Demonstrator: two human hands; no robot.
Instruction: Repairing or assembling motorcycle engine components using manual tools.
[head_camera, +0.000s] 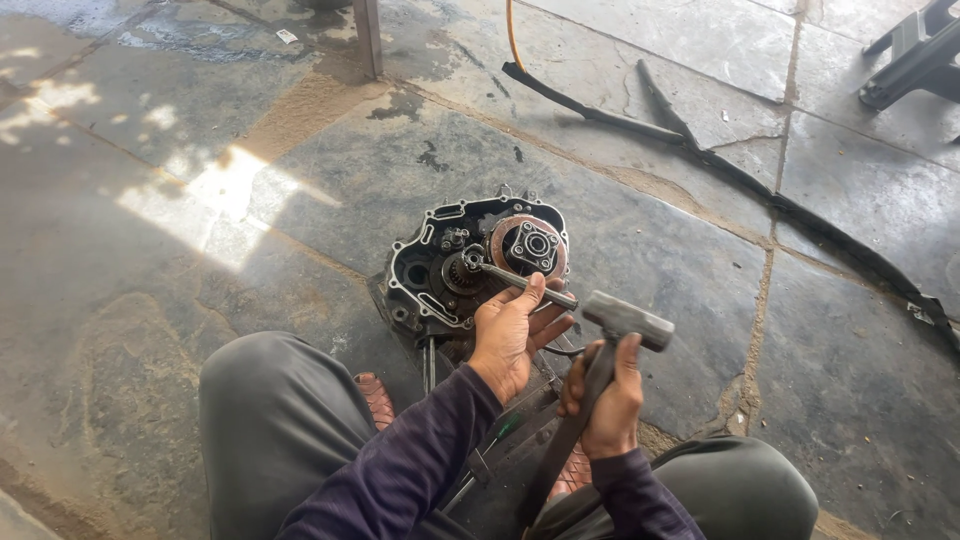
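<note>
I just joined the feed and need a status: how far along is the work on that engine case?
Done: the engine case lies open on the stone floor, clutch hub and gears exposed. In hand: the left hand holds a metal rod with its tip at a gear, and the right hand holds a hammer raised. Left: the hub sits in place.

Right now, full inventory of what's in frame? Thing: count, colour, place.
Open engine crankcase with round clutch hub: one, black with rust-brown disc, on the floor centre.
Thin steel punch rod: one, grey, tip on the case's gear, held in the left hand.
Steel-headed hammer: one, grey head, dark handle, right of the case.
Long rubber strip: one, black, across the floor upper right.
Metal stand: one, dark grey, top right corner.
Stone slab floor: grey, throughout.
Sandals: two, brown, between the knees.
Left hand: fingers around the rod.
Right hand: grips the hammer handle.
</note>
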